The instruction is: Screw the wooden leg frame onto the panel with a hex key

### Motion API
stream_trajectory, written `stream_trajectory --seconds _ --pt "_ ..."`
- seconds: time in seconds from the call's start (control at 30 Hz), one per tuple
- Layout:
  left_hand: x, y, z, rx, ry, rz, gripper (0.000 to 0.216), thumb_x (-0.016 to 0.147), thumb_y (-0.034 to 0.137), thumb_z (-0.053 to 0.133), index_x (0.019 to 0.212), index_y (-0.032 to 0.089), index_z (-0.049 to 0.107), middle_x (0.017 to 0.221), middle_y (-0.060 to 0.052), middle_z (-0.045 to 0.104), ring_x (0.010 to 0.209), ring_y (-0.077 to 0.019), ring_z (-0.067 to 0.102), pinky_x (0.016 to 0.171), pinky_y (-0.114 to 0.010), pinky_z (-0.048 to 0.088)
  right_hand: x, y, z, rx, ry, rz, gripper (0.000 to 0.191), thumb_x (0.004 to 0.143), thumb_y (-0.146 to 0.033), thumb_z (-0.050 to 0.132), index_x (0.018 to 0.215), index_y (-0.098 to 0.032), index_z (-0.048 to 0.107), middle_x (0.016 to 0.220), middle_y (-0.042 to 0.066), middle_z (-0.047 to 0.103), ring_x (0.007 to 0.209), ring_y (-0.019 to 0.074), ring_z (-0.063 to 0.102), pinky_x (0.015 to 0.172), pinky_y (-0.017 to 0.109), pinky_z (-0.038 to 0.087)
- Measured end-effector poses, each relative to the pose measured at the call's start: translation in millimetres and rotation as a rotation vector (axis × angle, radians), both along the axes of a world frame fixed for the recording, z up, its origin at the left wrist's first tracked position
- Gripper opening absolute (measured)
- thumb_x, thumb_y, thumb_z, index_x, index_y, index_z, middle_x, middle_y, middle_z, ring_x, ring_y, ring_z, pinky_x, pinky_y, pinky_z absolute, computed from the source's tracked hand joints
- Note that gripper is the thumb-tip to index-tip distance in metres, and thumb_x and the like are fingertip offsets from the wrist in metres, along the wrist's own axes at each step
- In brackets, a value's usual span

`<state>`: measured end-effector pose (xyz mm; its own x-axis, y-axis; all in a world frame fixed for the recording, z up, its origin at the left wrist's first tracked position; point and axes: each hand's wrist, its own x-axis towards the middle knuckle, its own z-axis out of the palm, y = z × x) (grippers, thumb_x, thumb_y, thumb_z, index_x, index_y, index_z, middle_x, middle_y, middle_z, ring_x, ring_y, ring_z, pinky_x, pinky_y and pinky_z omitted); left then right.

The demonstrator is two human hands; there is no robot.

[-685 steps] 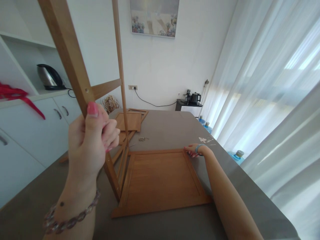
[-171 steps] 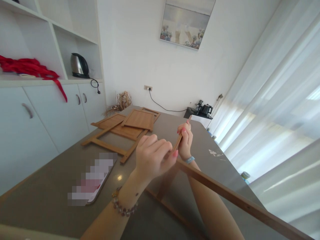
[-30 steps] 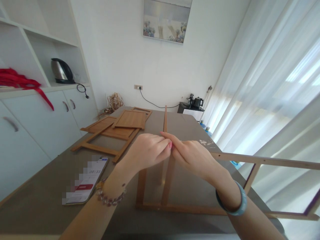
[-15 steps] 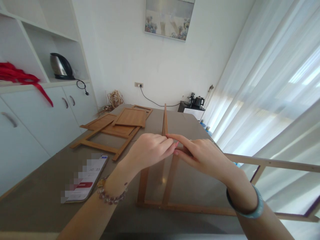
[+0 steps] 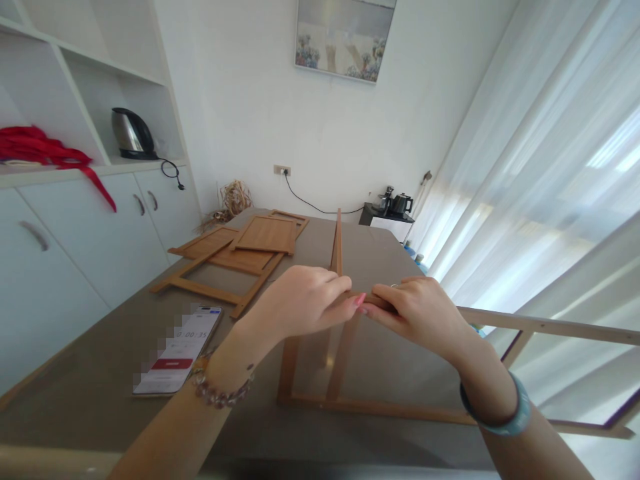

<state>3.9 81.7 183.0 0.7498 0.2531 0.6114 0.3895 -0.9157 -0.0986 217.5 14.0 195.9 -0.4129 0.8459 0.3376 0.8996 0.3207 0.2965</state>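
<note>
Wooden frame [image 5: 375, 409] is stretching from lower centre to lower right; left hand [image 5: 305, 300] and right hand [image 5: 420, 310] are curling their fingers round its upper edge. Crossbars [image 5: 343, 357] are apparently sitting joined; panels [image 5: 267, 235] at centre left are lying loose, seemingly unattached.

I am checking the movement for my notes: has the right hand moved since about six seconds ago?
Yes: against the socket, the right hand is farther right and lower in view.
</note>
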Motion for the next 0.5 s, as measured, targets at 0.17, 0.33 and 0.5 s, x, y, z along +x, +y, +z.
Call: stream_trajectory --seconds 0.17,0.33,0.5 --pt "-3 -5 11.9 -0.168 0.088 0.065 0.062 0.099 0.058 0.019 0.068 0.018 0.053 0.058 -0.001 0.058 0.054 -0.0138 0.052 0.05 -0.028 0.023 -1 1 0.9 0.067 -0.052 0.027 0.059 0.098 -0.059 0.025 0.069 -0.019 0.057 0.049 0.001 0.054 0.046 0.0127 0.042 0.053 0.028 0.014" --pt "-3 -4 16.5 -0.23 0.071 0.026 0.065 0.102 0.053 0.016 0.063 0.017 0.053 0.054 -0.001 0.056 0.05 -0.0119 0.049 0.051 -0.028 0.024 -5 -3 2.8 0.038 -0.026 -0.013 0.059 0.098 -0.06 0.026 0.075 -0.019 0.062 0.054 0.003 0.06 0.05 0.0139 0.05 0.054 0.029 0.015" --pt "-6 -2 17.3 -0.261 -0.005 0.004 0.062 0.103 0.048 0.021 0.06 0.017 0.053 0.05 0.001 0.053 0.047 -0.0104 0.043 0.051 -0.028 0.023 -13 -4 4.8 -0.018 0.057 -0.036 0.054 0.098 -0.059 0.027 0.114 -0.022 0.062 0.063 0.003 0.068 0.055 0.017 0.06 0.053 0.029 0.018"
